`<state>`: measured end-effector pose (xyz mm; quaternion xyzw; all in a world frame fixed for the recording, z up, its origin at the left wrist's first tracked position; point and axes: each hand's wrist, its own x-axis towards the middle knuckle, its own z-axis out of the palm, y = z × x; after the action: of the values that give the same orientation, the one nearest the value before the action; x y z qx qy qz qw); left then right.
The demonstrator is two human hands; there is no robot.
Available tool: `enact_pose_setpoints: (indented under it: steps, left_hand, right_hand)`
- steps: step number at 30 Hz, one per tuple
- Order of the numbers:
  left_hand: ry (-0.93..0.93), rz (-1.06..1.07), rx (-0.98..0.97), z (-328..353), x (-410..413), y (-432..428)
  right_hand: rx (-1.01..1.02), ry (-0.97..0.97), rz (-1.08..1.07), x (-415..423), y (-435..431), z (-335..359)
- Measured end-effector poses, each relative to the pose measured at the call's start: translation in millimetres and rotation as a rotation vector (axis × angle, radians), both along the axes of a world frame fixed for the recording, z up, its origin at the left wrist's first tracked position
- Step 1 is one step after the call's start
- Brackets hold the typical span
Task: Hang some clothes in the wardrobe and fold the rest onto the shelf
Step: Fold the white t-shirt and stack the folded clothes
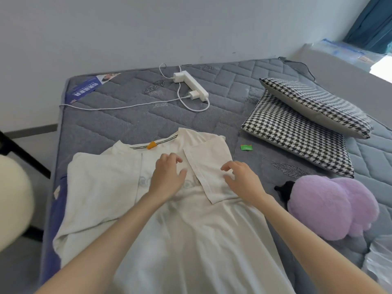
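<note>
Shirt [191, 240] flat on the bed [127, 117].
Left hand [167, 177] and right hand [241, 179] rest on it, apart, fingers loose, gripping nothing.

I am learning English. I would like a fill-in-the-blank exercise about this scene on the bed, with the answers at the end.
1. The white shirt lies flat on a grey ____.
2. Its sleeve on the person's ____ side is folded in over the chest.
3. ____ houndstooth pillows lie stacked by the wall.
4. The plush beside the shirt is ____ in colour.

Missing words: mattress; right; Two; purple.
</note>
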<state>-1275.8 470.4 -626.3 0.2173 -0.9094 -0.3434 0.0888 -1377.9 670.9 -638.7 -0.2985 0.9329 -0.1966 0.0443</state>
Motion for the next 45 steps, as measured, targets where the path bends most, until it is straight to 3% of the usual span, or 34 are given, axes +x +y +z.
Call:
enact_pose_setpoints:
  steps: [5, 11, 26, 32, 38, 45]
  left_hand:
    - [-0.022, 0.056, -0.152, 24, 11, -71]
    - [-0.409, -0.045, -0.375, 9, 30, -156]
    - [-0.798, -0.081, -0.226, -30, -15, -225]
    - [-0.782, -0.075, -0.265, -33, -20, -229]
    - [-0.734, -0.097, -0.298, -24, -20, -225]
    - [-0.606, -0.108, -0.303, -6, -14, -215]
  right_hand:
    - [0.008, -0.071, 0.067, -32, -53, 5]
    - [0.138, -0.142, 0.106, -71, -111, -8]
    - [0.547, -0.153, 0.193, -131, -156, -29]
    - [0.617, -0.063, 0.182, -132, -165, -30]
    - [0.592, -0.096, 0.180, -119, -165, -24]
    - [0.564, 0.091, 0.151, -98, -145, -13]
